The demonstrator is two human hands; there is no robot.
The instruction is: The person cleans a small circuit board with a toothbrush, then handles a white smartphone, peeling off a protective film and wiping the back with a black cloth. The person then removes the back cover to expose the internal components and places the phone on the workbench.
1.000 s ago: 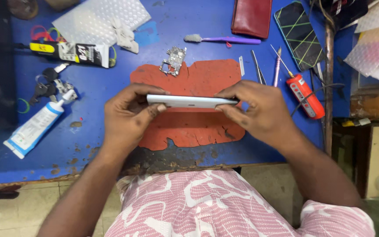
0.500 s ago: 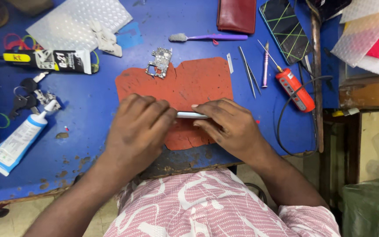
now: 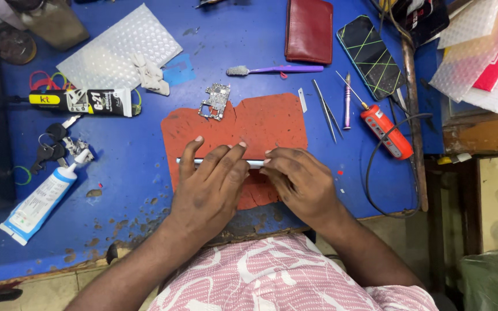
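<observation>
Head view: a person seated at a blue workbench (image 3: 145, 150), both hands laid over a phone on a red mat (image 3: 266, 124).
Landmark: the red mat, in the middle of the bench near its front edge.
Phone (image 3: 256, 163): a thin, silver-edged slab lying flat across the mat's lower half; only a strip of its edge shows between the hands.
Left hand (image 3: 211, 187): palm down on the left part of the phone, fingers spread and pressing flat, not curled around anything.
Right hand (image 3: 298, 184): on the right part of the phone, fingers bent narrow with the tips at its edge.
Step in hand: it looks like the phone's faces being pressed together along the edge.
Next move calls for: even pressure along the whole edge, kept flat on the mat, probably.
Circuit board (image 3: 216, 101): bare, at the mat's upper left corner, apart from the hands.
Tweezers (image 3: 325, 109): just right of the mat.
Red driver (image 3: 386, 131): farther right of the mat.
Glue tube (image 3: 38, 198): white, well left of the mat.
Toothbrush (image 3: 272, 70): purple, above the mat.
</observation>
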